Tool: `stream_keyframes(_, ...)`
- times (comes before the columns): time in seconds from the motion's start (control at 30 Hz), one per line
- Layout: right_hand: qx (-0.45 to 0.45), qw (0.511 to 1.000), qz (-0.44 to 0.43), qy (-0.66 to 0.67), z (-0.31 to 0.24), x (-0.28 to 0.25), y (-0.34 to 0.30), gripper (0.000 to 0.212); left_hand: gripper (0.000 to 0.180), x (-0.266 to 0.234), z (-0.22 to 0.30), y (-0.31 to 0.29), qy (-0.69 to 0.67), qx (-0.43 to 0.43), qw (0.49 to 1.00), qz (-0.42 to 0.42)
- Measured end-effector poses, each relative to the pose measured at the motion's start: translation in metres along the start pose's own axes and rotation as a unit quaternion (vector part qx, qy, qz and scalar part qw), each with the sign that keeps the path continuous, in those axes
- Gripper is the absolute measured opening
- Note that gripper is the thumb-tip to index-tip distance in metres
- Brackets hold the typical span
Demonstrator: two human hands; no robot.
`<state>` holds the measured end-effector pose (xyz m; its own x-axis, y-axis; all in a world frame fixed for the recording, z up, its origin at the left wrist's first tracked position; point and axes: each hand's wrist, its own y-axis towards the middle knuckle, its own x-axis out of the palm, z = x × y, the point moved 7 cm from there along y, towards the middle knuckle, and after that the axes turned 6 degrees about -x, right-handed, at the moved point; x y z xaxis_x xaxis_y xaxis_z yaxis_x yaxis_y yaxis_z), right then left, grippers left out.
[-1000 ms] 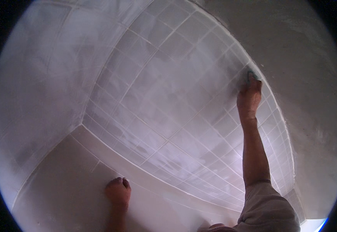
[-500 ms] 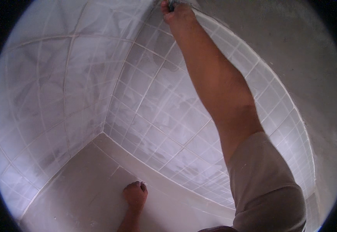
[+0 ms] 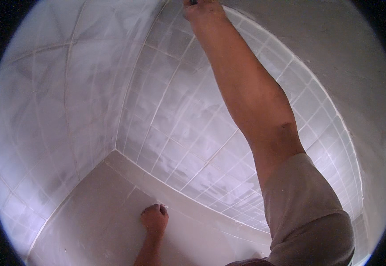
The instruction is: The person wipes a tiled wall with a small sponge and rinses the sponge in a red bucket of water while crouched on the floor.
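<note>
The tiled wall [image 3: 228,148] looks partly clear, haze [image 3: 182,95] remaining; our left hand [image 3: 155,217] is curled, our right hand [image 3: 206,12] we cannot tell.

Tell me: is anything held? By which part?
The right grip seems to hold something dark; which part can't be told. I can't tell about the curled left grip.

Tiled wall [image 3: 38,115] at left, whitish, streaky

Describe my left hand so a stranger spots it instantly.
Find the tiled walls, then the plain surface below them. Low and left of centre, the curled left hand shows whole, unlike the right hand, cut off by the picture's top edge.
</note>
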<state>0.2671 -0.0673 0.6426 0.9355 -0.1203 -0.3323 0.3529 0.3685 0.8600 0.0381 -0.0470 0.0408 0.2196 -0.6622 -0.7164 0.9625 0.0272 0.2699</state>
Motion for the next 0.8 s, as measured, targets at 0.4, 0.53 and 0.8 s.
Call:
stream_keyframes(0.4, 0.15, 0.964, -0.219, 0.006, 0.114, -0.12, -0.106, 0.055, 0.023, 0.006, -0.015, -0.012, 0.001, 0.017, 0.999, 0.043)
stream_keyframes(0.53, 0.173, 0.943, -0.008, 0.283, 0.217, -0.184, -0.165, 0.045, 0.022, 0.017, 0.001, -0.01, -0.015, 0.045, 0.997, 0.054)
stream_keyframes(0.8, 0.166, 0.985, -0.036, 0.044, 0.237, -0.278, -0.208, 0.031, 0.023, 0.006, 0.007, -0.008, 0.001, 0.04, 0.997, 0.059)
